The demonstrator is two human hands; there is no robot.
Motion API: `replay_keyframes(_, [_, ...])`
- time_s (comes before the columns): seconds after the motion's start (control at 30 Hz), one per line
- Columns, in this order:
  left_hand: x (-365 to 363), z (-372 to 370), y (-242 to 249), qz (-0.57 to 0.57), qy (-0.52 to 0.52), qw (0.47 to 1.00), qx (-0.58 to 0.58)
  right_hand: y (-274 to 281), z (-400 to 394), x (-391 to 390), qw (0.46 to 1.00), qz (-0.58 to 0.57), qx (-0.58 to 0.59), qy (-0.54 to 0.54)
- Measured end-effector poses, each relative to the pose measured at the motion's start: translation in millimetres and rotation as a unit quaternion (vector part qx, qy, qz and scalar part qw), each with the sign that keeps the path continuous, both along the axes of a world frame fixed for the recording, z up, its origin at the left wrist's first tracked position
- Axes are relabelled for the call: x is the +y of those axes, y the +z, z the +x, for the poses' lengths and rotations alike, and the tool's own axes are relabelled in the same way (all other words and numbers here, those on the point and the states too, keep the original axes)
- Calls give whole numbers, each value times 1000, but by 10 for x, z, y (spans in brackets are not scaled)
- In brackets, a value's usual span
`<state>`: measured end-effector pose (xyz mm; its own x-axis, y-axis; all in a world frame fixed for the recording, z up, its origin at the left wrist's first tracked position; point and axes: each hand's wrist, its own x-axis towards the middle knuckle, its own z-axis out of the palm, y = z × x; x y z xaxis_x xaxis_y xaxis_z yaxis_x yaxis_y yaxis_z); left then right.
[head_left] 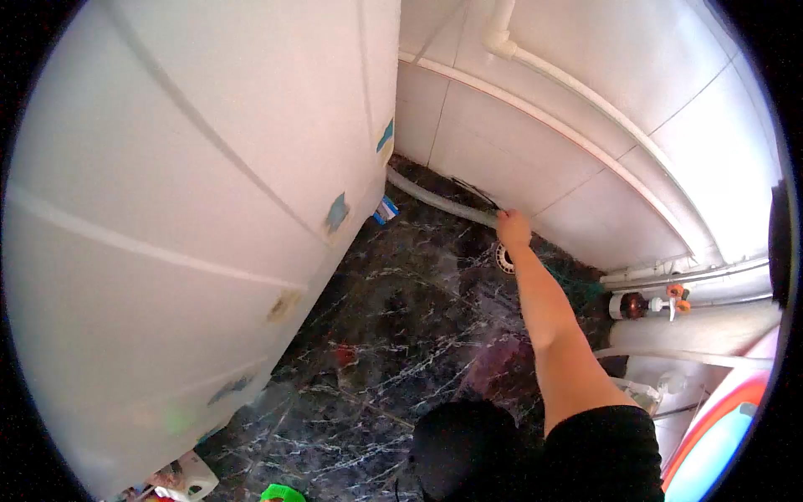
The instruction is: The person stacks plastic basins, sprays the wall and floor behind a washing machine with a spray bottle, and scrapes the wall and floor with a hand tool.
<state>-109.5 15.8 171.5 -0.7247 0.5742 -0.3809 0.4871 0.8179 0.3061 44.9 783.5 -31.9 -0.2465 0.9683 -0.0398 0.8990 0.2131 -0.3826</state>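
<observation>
My right hand (514,230) reaches down to the foot of the tiled wall, its fingers closed round the end of a thin dark stick-like tool (477,192). The tool points up and left along the wall's base, and its far end lies near the tiles. Just below the hand a round drain cover (504,258) shows in the floor, partly hidden by the wrist. A pale ribbed hose (435,197) runs along the floor beside the wall and passes behind the hand. My left hand is out of view.
A large white appliance (192,192) fills the left side. Dark marbled floor (376,318) lies between it and the wall. A blue packet (386,210) sits by its edge. At right are a brown pump bottle (636,306), pipes (602,100) and a red-rimmed basin (719,418).
</observation>
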Motion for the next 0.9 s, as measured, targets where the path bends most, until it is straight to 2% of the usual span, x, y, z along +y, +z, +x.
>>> replay_keyframes(0.07, [59, 17, -101, 41, 14, 999, -11, -80, 145, 14, 1000, -11, 8, 6])
replay_keyframes(0.1, [68, 7, -104, 75, 27, 997, -15, -60, -143, -10, 998, -24, -18, -62])
replay_keyframes(0.17, [130, -15, -73, 38, 13, 999, -19, -105, -737, 42, 994, -59, -3, -92])
replay_keyframes(0.23, [135, -49, 66, -3, -1, 1000, -23, -85, -931, 12, 993, -56, 40, -99])
replay_keyframes(0.3, [210, -85, 17, 54, -27, 998, 10, 68, -530, -70, 995, -48, 13, -82])
replay_keyframes(0.37, [240, -77, 14, 72, -9, 997, -3, -248, 144, 1, 996, 19, 85, 16])
replay_keyframes(0.43, [253, -48, 1, 79, 5, 997, 0, -80, 96, -54, 994, -48, 77, -57])
replay_keyframes(0.5, [302, -32, 34, 65, -9, 998, 5, -371, -446, 91, 995, -21, -17, -92])
replay_keyframes(0.53, [316, -18, 52, 56, -14, 998, 11, -340, -712, 114, 995, -47, 2, -92])
replay_keyframes(0.57, [356, -34, 91, 48, -20, 998, 20, -189, -929, 95, 993, -71, 25, -91])
replay_keyframes(0.6, [464, -46, 272, -18, -25, 999, 14, 115, -975, -15, 984, -119, 33, -129])
replay_keyframes(0.67, [291, -86, 175, 21, -16, 1000, 12, -166, -406, 104, 997, -54, -56, -15])
replay_keyframes(0.7, [230, -91, 121, 51, -4, 999, 8, -210, -113, 97, 994, -66, 16, -84])
replay_keyframes(0.73, [336, -79, 193, 64, 17, 998, -9, -425, 228, 166, 997, -22, 73, 0])
replay_keyframes(0.77, [328, -47, 149, 64, 20, 998, -14, -317, 151, 155, 997, -21, 68, 2])
replay_keyframes(0.83, [255, -15, 128, 84, 21, 996, -22, -106, -192, 41, 996, -42, -78, -28])
replay_keyframes(0.87, [157, -15, 61, 64, -22, 998, -3, -297, -494, 192, 994, -46, -66, -67])
replay_keyframes(0.9, [106, 9, 19, 62, -20, 998, -1, -535, -687, 341, 998, -17, -64, 1])
